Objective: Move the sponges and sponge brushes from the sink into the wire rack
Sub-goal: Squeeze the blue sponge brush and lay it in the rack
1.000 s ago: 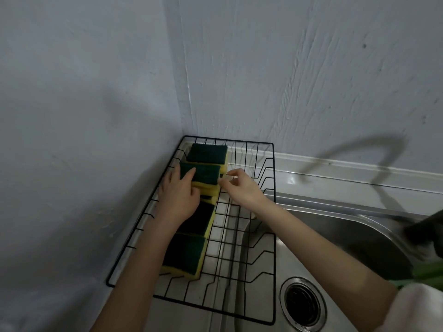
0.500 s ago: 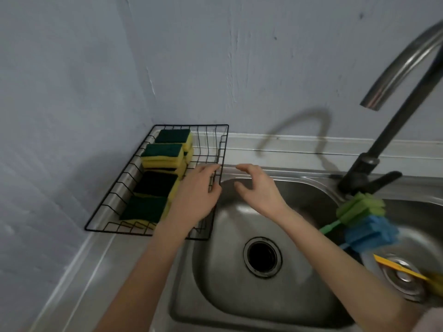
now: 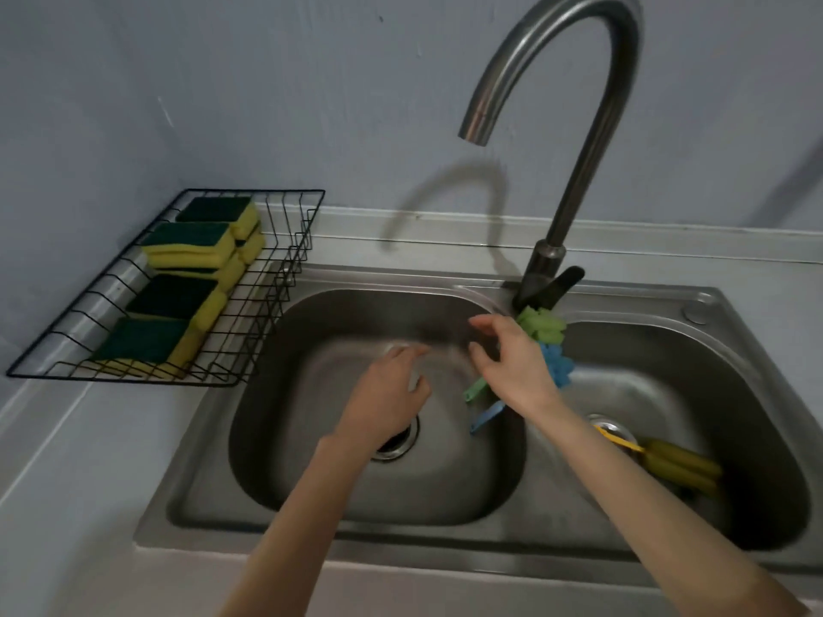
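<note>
Several yellow-and-green sponges lie in the black wire rack at the left of the sink. A green sponge brush and a blue sponge brush lean on the divider between the two basins, their handles pointing into the left basin. A yellow sponge brush lies in the right basin. My right hand hovers open just left of the green and blue brushes, partly covering them. My left hand is open and empty over the left basin's drain.
A tall curved steel tap rises behind the divider, its spout over the left basin. The steel double sink sits in a grey counter against a grey wall. The right basin's drain lies beside my right forearm.
Both hands have left the rack and moved right, over the sink. My right hand has come up beside the green and blue brushes. The view has swung right.
</note>
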The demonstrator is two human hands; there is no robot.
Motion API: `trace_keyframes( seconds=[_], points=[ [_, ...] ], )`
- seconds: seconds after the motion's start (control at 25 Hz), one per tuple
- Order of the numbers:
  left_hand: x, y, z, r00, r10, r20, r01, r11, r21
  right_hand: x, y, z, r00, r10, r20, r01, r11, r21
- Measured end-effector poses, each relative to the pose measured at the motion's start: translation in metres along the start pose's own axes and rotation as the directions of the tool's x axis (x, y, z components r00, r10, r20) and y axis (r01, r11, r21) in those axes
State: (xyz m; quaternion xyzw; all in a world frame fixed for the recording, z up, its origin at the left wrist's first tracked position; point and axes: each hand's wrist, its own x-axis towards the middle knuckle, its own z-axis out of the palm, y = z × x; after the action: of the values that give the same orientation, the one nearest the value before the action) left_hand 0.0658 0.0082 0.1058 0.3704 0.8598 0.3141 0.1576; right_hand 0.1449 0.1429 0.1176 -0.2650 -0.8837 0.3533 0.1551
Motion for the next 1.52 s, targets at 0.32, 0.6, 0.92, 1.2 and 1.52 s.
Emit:
trace_keyframes(
  seconds=[0.32, 0.6, 0.92, 1.2, 1.52],
  points=[
    [0.007, 0.046, 0.078, 0.981, -0.096, 0.168, 0.13, 0.97, -0.204, -0.009, 0.052, -0.034, 0.998, -0.009, 0.059, 0.032, 0.914, -0.405],
    [0.011, 0.056, 0.099, 0.957, -0.214, 0.195, 0.275, 0.882, -0.381, -0.011, 0.056, -0.032, 0.992, -0.074, 0.098, 0.101, 0.947, -0.306],
    [-0.001, 0.055, 0.079, 0.88, -0.326, 0.345, 0.459, 0.398, -0.794, -0.023, 0.032, -0.029, 0.991, -0.133, 0.015, 0.134, 0.984, -0.115],
    [-0.021, 0.032, 0.022, 0.906, -0.38, 0.187, 0.294, 0.246, -0.924, -0.036, -0.005, -0.006, 0.947, -0.322, 0.001, 0.318, 0.935, 0.156],
    [-0.046, 0.002, -0.023, 0.92, -0.391, -0.004, 0.248, 0.59, -0.769, -0.034, -0.04, 0.027, 0.968, -0.239, 0.082, 0.2, 0.924, 0.326]
  ],
)
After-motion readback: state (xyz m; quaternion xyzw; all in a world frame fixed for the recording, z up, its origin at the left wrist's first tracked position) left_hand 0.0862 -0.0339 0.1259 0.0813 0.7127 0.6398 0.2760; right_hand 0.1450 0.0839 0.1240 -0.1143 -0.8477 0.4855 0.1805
